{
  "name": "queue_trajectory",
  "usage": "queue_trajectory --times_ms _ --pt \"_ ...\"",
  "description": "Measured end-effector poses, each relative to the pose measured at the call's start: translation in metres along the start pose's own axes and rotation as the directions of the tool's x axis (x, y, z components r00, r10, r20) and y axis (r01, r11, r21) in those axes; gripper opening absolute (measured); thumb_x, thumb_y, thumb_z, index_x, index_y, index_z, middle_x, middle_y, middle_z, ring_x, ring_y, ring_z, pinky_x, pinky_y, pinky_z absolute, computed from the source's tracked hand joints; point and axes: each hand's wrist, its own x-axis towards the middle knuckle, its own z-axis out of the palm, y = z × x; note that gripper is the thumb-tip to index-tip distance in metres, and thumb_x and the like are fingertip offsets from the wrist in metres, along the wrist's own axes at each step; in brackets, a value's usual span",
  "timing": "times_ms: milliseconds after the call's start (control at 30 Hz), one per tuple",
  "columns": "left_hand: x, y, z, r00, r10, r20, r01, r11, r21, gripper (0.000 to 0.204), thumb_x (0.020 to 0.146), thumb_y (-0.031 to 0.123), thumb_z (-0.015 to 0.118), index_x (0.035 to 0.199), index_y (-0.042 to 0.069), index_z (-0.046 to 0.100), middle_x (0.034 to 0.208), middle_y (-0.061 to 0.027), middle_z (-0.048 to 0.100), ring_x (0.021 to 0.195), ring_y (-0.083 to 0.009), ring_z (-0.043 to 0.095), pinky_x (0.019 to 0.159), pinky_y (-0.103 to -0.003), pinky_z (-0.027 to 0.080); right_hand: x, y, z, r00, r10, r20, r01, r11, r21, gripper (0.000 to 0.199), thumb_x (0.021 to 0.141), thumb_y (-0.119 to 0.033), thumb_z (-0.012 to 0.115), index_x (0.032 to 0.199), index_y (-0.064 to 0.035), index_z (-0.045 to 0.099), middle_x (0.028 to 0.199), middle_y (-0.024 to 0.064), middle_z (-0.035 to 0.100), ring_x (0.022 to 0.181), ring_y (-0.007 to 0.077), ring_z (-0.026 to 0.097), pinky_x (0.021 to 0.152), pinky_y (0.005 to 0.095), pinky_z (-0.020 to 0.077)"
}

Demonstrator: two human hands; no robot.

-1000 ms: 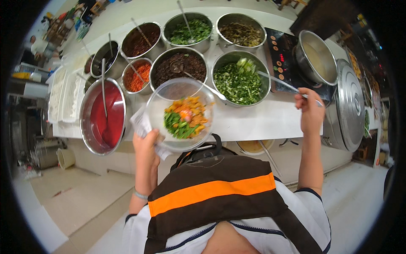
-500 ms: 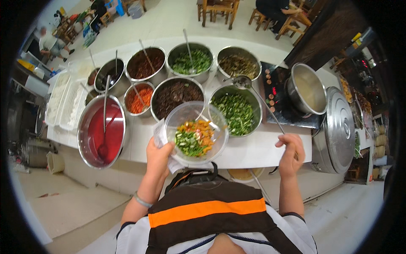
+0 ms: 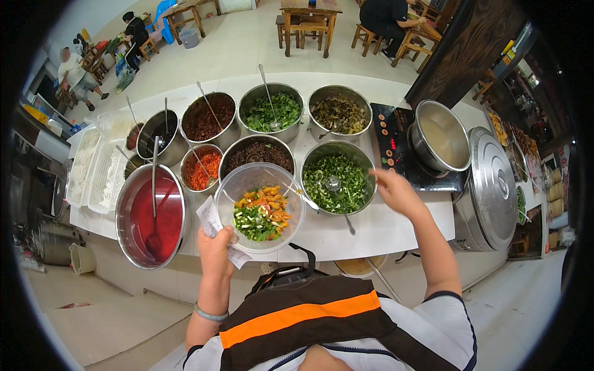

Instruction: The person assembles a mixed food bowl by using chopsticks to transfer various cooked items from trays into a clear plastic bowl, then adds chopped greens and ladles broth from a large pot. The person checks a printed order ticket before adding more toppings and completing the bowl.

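My left hand grips the rim of a clear plastic bowl, its thumb over the edge, with a white paper slip pinched alongside. Inside the bowl lie chopped greens and orange-brown pieces. My right hand is empty, fingers apart, beside the right rim of a steel pot of chopped green herbs. A ladle rests in that pot, its handle leaning over the near rim. Behind the bowl stands a pot of dark brown topping, partly covered by it.
A steel basin of red liquid with a ladle stands at left, near pots of shredded carrot, leafy greens and pickles. At right are a pot on a black cooktop and a big lidded pot. People sit beyond.
My right hand has let go of the ladle, which now lies in the chopped herbs, and has moved up and left toward that pot. The bowl has shifted left and nearer in my left hand.
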Motion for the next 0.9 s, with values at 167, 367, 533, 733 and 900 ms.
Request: queue_trajectory --times_ms 167,367,533,733,900 --pt "0.002 -0.002 0.003 0.999 -0.001 -0.049 0.002 1.000 0.005 0.032 0.076 -0.004 0.053 0.108 0.001 0.053 0.085 -0.0038 0.059 0.068 -0.0129 0.057 0.060 -0.027 0.047 0.114 -0.036 0.042 0.992 -0.025 -0.124 0.035 0.996 0.080 0.063 0.080 -0.028 0.067 0.135 -0.0112 0.042 0.099 0.0171 0.064 0.093 0.0309 0.063 0.081 0.0401 0.0500" --pt "-0.003 -0.004 0.001 0.996 -0.039 -0.080 0.040 0.999 0.015 0.040 0.076 -0.003 0.055 0.116 -0.001 0.051 0.095 -0.0079 0.060 0.077 -0.0154 0.060 0.067 -0.029 0.049 0.170 -0.039 0.073 0.979 -0.011 -0.204 -0.014 0.992 -0.122 0.032 0.089 -0.036 0.052 0.088 -0.0066 0.065 0.086 0.0158 0.066 0.084 0.0345 0.063 0.075 0.0444 0.0494" --pt "-0.008 -0.006 -0.009 0.984 -0.032 -0.176 0.043 0.998 0.055 0.038 0.076 -0.002 0.054 0.114 0.001 0.051 0.089 -0.0055 0.058 0.071 -0.0141 0.057 0.063 -0.028 0.048 0.165 0.031 0.026 0.845 -0.219 -0.488 0.219 0.974 -0.057 0.027 0.094 -0.025 0.048 0.094 -0.0043 0.065 0.088 0.0165 0.064 0.084 0.0343 0.062 0.075 0.0435 0.0492" --pt "-0.012 -0.015 0.001 0.977 -0.016 -0.213 0.027 0.998 0.049 0.034 0.076 -0.001 0.054 0.110 0.001 0.051 0.086 -0.0038 0.058 0.068 -0.0125 0.056 0.060 -0.026 0.046 0.180 0.044 0.018 0.850 -0.419 -0.319 0.354 0.903 -0.244 0.018 0.089 -0.019 0.056 0.095 -0.0039 0.065 0.089 0.0128 0.059 0.081 0.0324 0.061 0.074 0.0395 0.0502" --pt "-0.010 -0.010 0.005 0.987 -0.027 -0.158 0.038 0.997 0.067 0.040 0.075 -0.003 0.054 0.115 -0.001 0.051 0.093 -0.0070 0.061 0.075 -0.0156 0.060 0.065 -0.029 0.049 0.150 0.047 -0.003 0.851 -0.514 -0.109 0.489 0.851 -0.194 0.014 0.088 -0.014 0.057 0.092 -0.0038 0.065 0.085 0.0125 0.059 0.080 0.0316 0.060 0.072 0.0387 0.0499"
